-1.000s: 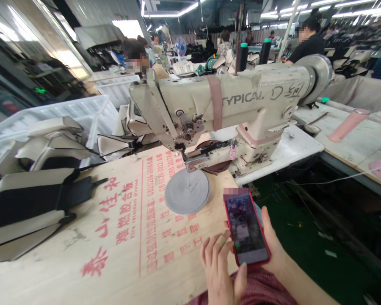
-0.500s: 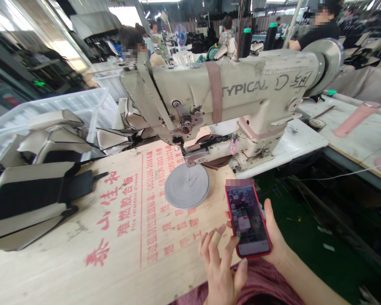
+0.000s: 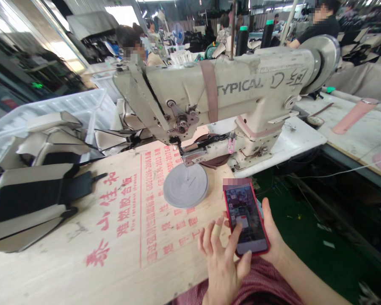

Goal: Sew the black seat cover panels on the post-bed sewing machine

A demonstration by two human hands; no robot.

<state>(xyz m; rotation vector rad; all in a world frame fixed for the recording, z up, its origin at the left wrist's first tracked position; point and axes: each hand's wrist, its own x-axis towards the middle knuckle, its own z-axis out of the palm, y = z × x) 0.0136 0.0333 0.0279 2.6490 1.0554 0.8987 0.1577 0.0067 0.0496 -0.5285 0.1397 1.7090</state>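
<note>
A smartphone [image 3: 248,226] in a red case is gripped by my right hand [image 3: 274,237], its thumb along the phone's right edge and some fingertips showing at the left edge. My left hand [image 3: 220,250] holds nothing. Its fingers are spread, with the index fingertip over the lit screen and a tan band around one finger. Beyond the phone, a flat grey coil of strip [image 3: 186,186] lies on the plywood board [image 3: 114,271], just below the needle end of the sewing machine [image 3: 235,89].
Beige and black sewn pieces [image 3: 28,203] are piled at the left, by a white plastic crate [image 3: 66,101]. At the right, a pink roll [image 3: 354,116] lies on a neighbouring table. Black thread cones [image 3: 241,41] stand behind the machine. Other people sit in the background.
My left index finger has moved from the phone's lower left edge up onto the middle of its screen. The view has shifted slightly; my right hand still holds the phone.
</note>
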